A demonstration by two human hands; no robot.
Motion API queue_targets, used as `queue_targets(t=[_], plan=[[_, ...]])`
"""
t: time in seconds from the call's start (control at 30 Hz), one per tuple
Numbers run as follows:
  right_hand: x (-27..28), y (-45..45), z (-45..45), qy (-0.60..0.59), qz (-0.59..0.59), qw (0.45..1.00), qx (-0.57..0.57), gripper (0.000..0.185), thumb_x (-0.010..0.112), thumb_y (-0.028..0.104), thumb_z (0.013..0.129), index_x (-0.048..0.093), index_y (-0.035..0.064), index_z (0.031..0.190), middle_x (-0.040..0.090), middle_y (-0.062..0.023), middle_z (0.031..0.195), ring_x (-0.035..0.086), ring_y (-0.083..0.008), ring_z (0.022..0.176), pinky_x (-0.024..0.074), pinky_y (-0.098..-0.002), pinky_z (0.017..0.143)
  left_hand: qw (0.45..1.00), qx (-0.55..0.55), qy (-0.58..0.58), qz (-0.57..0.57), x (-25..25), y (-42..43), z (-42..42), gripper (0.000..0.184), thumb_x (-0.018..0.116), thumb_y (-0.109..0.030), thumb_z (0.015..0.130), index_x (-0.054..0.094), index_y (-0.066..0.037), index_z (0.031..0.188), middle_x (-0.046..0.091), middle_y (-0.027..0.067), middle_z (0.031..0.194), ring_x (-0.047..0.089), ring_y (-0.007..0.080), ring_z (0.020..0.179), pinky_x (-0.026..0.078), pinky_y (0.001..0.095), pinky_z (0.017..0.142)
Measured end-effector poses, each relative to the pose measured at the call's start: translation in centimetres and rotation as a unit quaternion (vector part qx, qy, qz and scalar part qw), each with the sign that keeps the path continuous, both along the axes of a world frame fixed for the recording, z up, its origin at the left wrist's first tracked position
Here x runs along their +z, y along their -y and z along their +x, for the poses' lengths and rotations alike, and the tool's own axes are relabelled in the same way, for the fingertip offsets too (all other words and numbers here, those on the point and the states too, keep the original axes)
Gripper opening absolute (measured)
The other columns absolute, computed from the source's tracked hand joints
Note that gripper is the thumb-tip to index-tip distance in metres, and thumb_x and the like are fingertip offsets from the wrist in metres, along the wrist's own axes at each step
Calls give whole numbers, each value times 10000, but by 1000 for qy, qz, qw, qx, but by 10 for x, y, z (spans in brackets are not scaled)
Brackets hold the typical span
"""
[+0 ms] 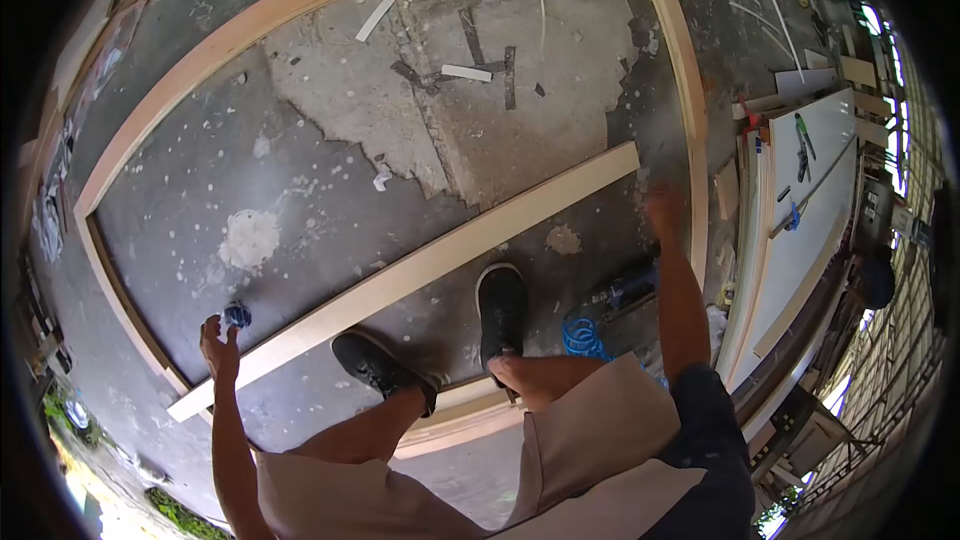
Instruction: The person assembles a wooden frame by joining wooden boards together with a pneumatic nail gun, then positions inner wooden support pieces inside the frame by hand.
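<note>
A long pale wooden board [430, 275] runs diagonally in front of my shoes, inside a large wooden frame [690, 100] on the floor. Its left end lies across the frame's left side. My left hand [218, 345] is just above that end, thumb and fingers apart. Right by its fingertips is a small blue object [237, 316]; its kind and whether I touch it are unclear. My right hand [664, 210] is beyond the board's right end, near the frame's right side. Motion blurs its fingers, and no held thing can be made out.
A coiled blue hose [583, 337] and a dark blue tool [625, 290] lie by my right leg. White strips [466, 73] rest on the stained concrete. At right stand stacked sheets [810, 170] with small tools on top. My shoes [503, 305] are inside the frame.
</note>
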State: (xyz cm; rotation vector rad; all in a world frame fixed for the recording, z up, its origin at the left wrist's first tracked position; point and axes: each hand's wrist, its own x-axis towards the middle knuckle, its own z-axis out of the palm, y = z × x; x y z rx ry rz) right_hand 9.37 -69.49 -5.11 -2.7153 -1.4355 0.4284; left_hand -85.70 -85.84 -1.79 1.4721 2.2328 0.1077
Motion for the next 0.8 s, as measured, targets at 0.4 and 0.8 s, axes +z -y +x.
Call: queue_targets(t=[0.4,0.8], plan=[[16,-94,126,105,103,989,-21,642,669,316,875,477,-66,1355,509,-310,1345,507,-469,1237,438,-485,1030,986,98,-19,135,-24,-48,74,305,656,-184,930,609,-3,1170,599,142,1062,587,287,986,462,415,822],[-2,-144,129,73,83,993,48,753,562,551,951,450,-39,1405,525,-309,1312,506,-476,1219,432,-506,1017,973,139,-131,126,-50,4,14,299,643,-279,953,644,-27,1113,590,141,1027,582,279,931,464,418,824]])
